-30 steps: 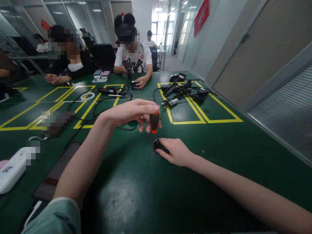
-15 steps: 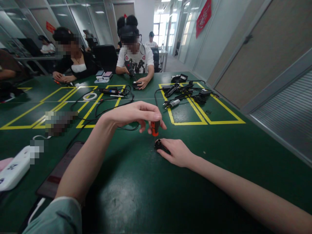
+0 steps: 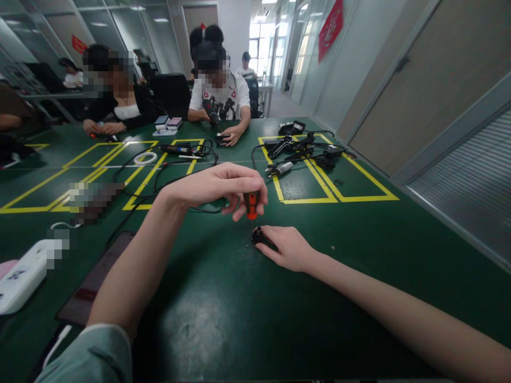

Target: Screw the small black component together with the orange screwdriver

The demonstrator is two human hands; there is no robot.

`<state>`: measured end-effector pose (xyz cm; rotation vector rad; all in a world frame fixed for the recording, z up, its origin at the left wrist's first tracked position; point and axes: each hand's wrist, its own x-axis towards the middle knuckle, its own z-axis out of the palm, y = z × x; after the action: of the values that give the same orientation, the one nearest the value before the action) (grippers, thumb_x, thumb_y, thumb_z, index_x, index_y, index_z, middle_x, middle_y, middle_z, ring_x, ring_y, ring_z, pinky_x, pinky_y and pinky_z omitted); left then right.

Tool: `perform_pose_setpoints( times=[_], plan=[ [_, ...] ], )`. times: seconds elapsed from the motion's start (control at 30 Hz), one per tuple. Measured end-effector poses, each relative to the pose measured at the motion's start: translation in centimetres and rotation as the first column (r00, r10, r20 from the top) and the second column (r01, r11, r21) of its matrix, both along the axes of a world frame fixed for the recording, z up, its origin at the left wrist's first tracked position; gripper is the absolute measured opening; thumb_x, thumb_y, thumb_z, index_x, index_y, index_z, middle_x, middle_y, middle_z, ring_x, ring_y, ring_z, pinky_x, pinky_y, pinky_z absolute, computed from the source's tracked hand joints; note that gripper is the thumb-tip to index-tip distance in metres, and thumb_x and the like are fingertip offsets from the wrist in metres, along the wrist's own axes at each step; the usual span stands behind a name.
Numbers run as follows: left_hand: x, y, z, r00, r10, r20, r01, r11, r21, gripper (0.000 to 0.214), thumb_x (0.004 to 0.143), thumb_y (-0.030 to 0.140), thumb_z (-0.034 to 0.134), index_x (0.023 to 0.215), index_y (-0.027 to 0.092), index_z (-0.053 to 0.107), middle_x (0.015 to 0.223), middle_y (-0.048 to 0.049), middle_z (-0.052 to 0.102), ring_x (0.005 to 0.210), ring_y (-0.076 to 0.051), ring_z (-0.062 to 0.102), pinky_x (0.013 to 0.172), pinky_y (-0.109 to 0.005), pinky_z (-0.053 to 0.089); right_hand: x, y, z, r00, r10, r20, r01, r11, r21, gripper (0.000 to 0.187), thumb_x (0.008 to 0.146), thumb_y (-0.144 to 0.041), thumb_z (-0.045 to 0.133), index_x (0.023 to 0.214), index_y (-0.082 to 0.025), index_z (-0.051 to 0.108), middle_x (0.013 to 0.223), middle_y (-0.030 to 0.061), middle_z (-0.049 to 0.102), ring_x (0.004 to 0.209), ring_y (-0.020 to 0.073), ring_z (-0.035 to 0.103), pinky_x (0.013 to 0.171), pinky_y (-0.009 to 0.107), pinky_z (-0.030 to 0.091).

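at the near left, a dark phone (image 3: 98,276) is partly covered by the left forearm, and beside it a white rounded device (image 3: 24,279) is seen lying on the green tabletop (image 3: 207,330). near the middle, a small round black part (image 3: 257,238) with a short raised tube is held down on the tabletop by the right hand (image 3: 289,247), gripped at its side between thumb and fingers. just left of the part, tiny loose bits (image 3: 246,246) can be made out. above it, an orange-and-black screwdriver (image 3: 251,205) is gripped upright by the left hand (image 3: 227,186), its handle wrapped by curled fingers; the shaft is pointed down at the part's left edge, though whether the tip is seated cannot be told. farther off, the tabletop is marked with yellow tape (image 3: 311,201), across which a tangle of black cables (image 3: 303,149), a grey plug-like piece (image 3: 280,169) and a white ring (image 3: 145,158) are spread. on the far side, a black power tool (image 3: 211,111) is held over a small black box (image 3: 222,139) by a person in a white t-shirt (image 3: 241,90).
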<state>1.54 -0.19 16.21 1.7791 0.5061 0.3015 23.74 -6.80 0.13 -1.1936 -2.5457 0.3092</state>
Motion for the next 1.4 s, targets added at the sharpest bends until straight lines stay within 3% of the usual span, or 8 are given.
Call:
perform_pose_setpoints(
  times=[0.13,0.23,0.47,0.67,0.97,1.13,1.23,1.4],
  plan=[
    [0.2,0.5,-0.4,0.999,-0.024,0.041,0.028,0.993,-0.116,0.049,0.095,0.062,0.060,0.097,0.014,0.068,0.093,-0.0112,0.077,0.062,-0.016,0.070,0.053,-0.024,0.054,0.0,0.0,0.1,1.000,0.002,-0.002,-0.002,1.000,-0.005,0.028,0.104,-0.036,0.051,0.119,-0.016,0.063,0.105,0.0135,0.077,0.096,0.0259,0.075,0.080,0.033,0.053],
    [0.1,0.7,-0.5,0.998,-0.028,0.051,0.034,0.990,-0.137,0.044,0.097,0.056,0.059,0.101,0.013,0.066,0.096,-0.0115,0.077,0.066,-0.018,0.073,0.060,-0.027,0.058,0.0,0.0,0.1,1.000,0.011,-0.013,-0.011,1.000,0.001,0.027,0.104,-0.035,0.050,0.118,-0.016,0.063,0.104,0.0132,0.077,0.095,0.0258,0.075,0.079,0.034,0.053],
    [-0.5,0.6,-0.3,1.000,0.022,0.015,-0.022,1.000,-0.013,0.038,0.090,0.051,0.073,0.098,0.015,0.062,0.098,-0.0089,0.076,0.068,-0.014,0.071,0.059,-0.022,0.055,0.0,0.1,-0.1,1.000,0.012,-0.012,-0.012,1.000,0.019,0.027,0.104,-0.035,0.051,0.115,-0.015,0.063,0.099,0.0132,0.077,0.092,0.0261,0.075,0.078,0.034,0.053],
    [-0.5,0.8,-0.2,0.997,0.066,-0.039,-0.063,0.994,0.087,0.042,0.088,0.054,0.074,0.099,0.015,0.069,0.090,-0.0060,0.073,0.067,-0.013,0.068,0.058,-0.021,0.052,-0.1,0.1,0.0,1.000,0.008,-0.012,-0.008,1.000,0.005,0.027,0.104,-0.036,0.051,0.117,-0.017,0.063,0.104,0.0129,0.077,0.095,0.0247,0.075,0.080,0.033,0.054],
    [0.7,0.5,-0.9,0.998,0.038,-0.045,-0.044,0.989,-0.141,0.054,0.081,0.064,0.077,0.091,0.016,0.054,0.096,-0.0117,0.078,0.059,-0.014,0.070,0.050,-0.021,0.051,-0.1,0.0,0.0,1.000,0.000,0.012,0.000,1.000,0.004,0.027,0.104,-0.036,0.051,0.118,-0.016,0.062,0.105,0.0129,0.077,0.097,0.0256,0.075,0.080,0.033,0.053],
    [0.9,0.7,-1.1,0.997,0.065,-0.042,-0.072,0.980,-0.188,0.059,0.093,0.073,0.054,0.095,0.015,0.061,0.081,-0.0065,0.073,0.056,-0.014,0.066,0.053,-0.023,0.053,-0.1,0.1,0.1,1.000,0.014,-0.012,-0.014,1.000,0.003,0.025,0.104,-0.035,0.052,0.117,-0.016,0.062,0.103,0.0121,0.077,0.094,0.0249,0.075,0.078,0.033,0.052],
    [0.8,1.0,-1.0,0.996,0.055,-0.074,-0.071,0.968,-0.242,0.058,0.097,0.067,0.045,0.089,0.013,0.066,0.083,-0.0080,0.074,0.056,-0.014,0.064,0.055,-0.025,0.054,0.0,0.1,0.0,0.999,0.021,-0.029,-0.020,1.000,0.013,0.024,0.103,-0.034,0.052,0.115,-0.016,0.063,0.100,0.0114,0.077,0.092,0.0253,0.075,0.077,0.033,0.052],
    [0.6,1.2,-0.9,0.998,0.033,-0.052,-0.046,0.957,-0.286,0.048,0.095,0.052,0.046,0.086,0.011,0.070,0.087,-0.0113,0.075,0.058,-0.017,0.065,0.057,-0.030,0.055,-0.1,0.0,0.0,1.000,0.009,-0.018,-0.009,1.000,0.013,0.024,0.103,-0.035,0.051,0.115,-0.017,0.063,0.102,0.0121,0.077,0.093,0.0255,0.075,0.077,0.033,0.053]
  ],
)
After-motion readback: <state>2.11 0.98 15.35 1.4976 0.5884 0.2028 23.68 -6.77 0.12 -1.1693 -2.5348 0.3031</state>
